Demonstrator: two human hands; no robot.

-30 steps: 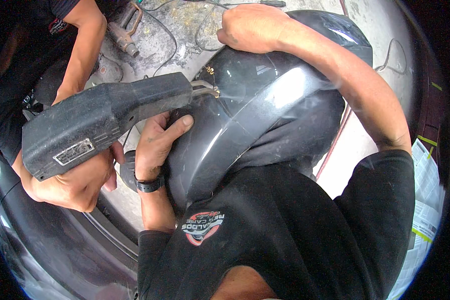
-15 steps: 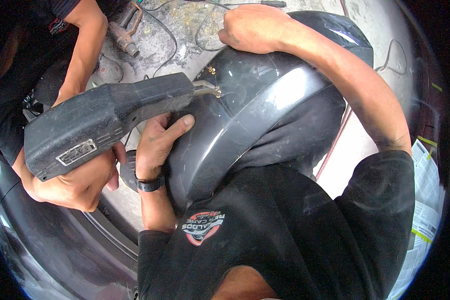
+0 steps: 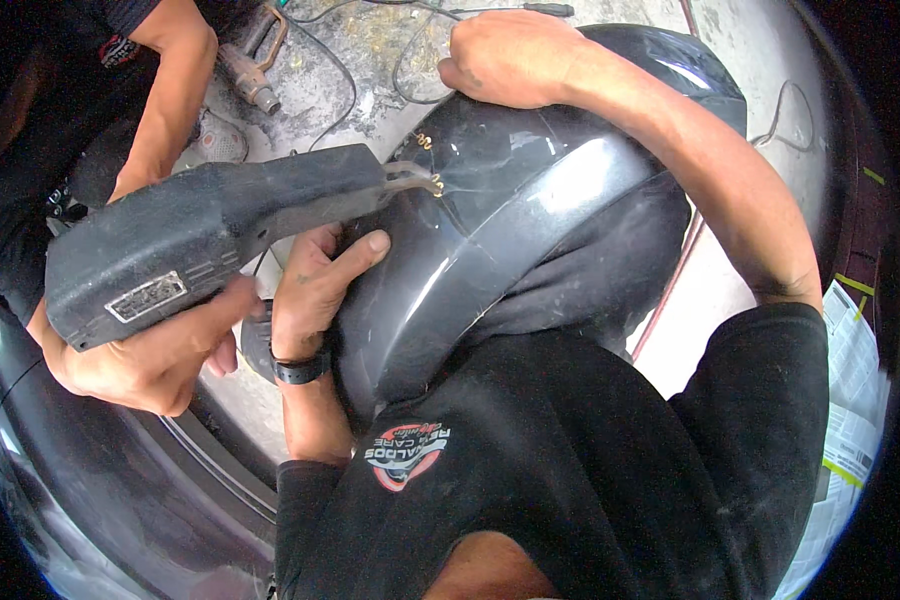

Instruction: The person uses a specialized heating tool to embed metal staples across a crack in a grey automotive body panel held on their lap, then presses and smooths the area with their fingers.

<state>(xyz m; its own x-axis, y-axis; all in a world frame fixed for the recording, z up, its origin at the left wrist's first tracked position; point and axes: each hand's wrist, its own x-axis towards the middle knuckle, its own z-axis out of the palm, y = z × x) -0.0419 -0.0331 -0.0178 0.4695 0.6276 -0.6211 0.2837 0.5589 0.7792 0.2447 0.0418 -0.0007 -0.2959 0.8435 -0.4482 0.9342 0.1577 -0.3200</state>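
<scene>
A dark grey car bumper piece (image 3: 530, 225) lies across my lap. My left hand (image 3: 315, 285), with a dark watch at its wrist, grips the near left edge, thumb on the outer face and fingers behind. At the far edge my right hand (image 3: 515, 60) is closed over the rim, its fingertips mostly hidden. Between my hands, a co-worker's hand (image 3: 155, 365) holds a black hot stapler (image 3: 215, 225). Its two prongs meet a wavy brass-coloured staple (image 3: 437, 186) at a crack in the bumper. Another wavy staple (image 3: 424, 142) sits just beyond.
A heat-gun-like tool (image 3: 250, 75) lies on the stained floor beyond the co-worker's arm, near a shoe (image 3: 220, 138). Black cables (image 3: 348, 85) loop across the floor. A dark car body panel (image 3: 80, 470) curves along the lower left. Printed masking paper (image 3: 850, 400) hangs at right.
The co-worker's hand and the hot stapler have shifted slightly, and a finger of that hand has moved out from the handle. Haze near the prongs has changed. My hands stay nearly still.
</scene>
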